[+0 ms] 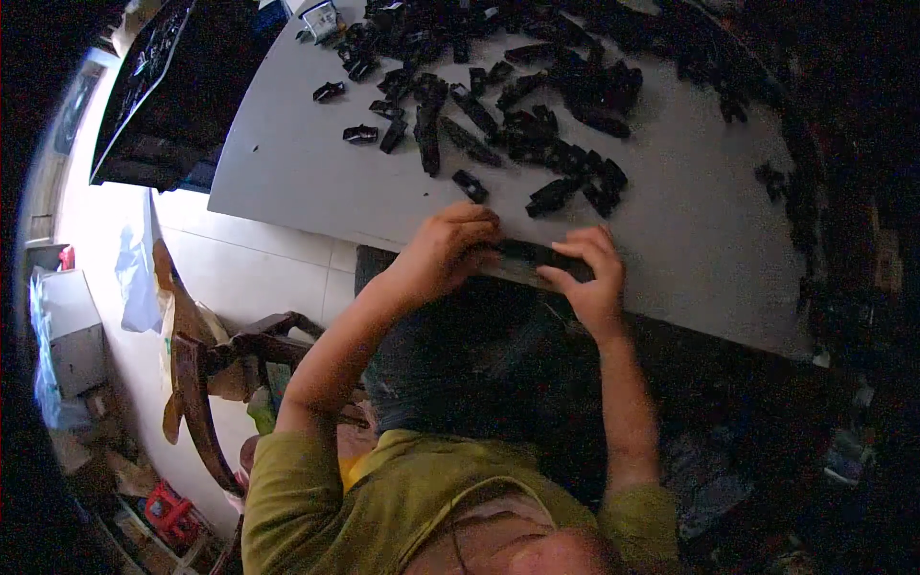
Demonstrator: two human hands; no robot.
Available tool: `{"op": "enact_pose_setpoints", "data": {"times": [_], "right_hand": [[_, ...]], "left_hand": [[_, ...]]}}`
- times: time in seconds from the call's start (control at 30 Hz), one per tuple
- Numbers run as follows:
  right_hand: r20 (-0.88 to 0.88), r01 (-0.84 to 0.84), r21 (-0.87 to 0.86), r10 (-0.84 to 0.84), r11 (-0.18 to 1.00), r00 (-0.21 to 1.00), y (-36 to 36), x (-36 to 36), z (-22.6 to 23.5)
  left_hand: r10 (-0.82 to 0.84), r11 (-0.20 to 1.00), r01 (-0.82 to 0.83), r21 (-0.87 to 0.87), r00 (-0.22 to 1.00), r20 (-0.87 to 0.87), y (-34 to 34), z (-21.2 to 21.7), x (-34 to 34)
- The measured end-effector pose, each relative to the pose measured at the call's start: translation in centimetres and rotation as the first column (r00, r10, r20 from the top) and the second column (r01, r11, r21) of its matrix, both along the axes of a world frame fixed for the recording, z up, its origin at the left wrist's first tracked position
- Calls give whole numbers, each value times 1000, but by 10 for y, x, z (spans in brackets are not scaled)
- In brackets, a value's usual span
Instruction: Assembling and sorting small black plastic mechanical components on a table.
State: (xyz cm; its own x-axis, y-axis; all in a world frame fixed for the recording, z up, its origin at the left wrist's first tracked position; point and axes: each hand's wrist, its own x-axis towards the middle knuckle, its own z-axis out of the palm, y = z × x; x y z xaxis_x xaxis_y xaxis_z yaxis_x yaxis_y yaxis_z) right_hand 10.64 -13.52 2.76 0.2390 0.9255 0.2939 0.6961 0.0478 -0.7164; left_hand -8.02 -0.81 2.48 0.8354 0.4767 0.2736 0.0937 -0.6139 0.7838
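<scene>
At the near edge of the table, a long black part (529, 252) spans the gap between my two hands. It looks like a plastic strip or clip, but its kind is too dark to tell. My left hand (448, 247) closes its fingers round the left end, hiding that end. With thumb and fingers, my right hand (592, 275) pinches the right end. Just beyond my left hand lies a small black piece (470, 186). Another black piece (551, 197) rests on the table ahead of the held part.
Many loose black plastic pieces (565, 81) are heaped over the far part of the white table (297, 163). A small clear container (321, 21) stands at the back left. To my left are a dark wooden chair (196, 383) and boxes (77, 331) on the floor.
</scene>
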Motion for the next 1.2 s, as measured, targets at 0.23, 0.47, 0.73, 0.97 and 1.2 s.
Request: {"op": "enact_pose_setpoints", "data": {"times": [0.23,0.47,0.73,0.97,1.2], "right_hand": [[160,-136,2,134,991,978,9,-2,9],[10,-31,-94,32,995,999,-7,3,5],[155,-183,-56,190,982,970,9,-5,4],[143,-46,-161,69,986,987,55,-55,34],[145,11,-127,7,992,989,75,-63,21]], "left_hand": [[-85,996,85,-10,996,-22,2,-2,2],[-8,997,6,-71,999,-37,-4,-2,2],[-83,996,81,-25,992,-94,-8,12,0],[160,959,-145,245,986,-42,15,9,-28],[629,708,-565,424,778,-14,43,16,-13]]}}
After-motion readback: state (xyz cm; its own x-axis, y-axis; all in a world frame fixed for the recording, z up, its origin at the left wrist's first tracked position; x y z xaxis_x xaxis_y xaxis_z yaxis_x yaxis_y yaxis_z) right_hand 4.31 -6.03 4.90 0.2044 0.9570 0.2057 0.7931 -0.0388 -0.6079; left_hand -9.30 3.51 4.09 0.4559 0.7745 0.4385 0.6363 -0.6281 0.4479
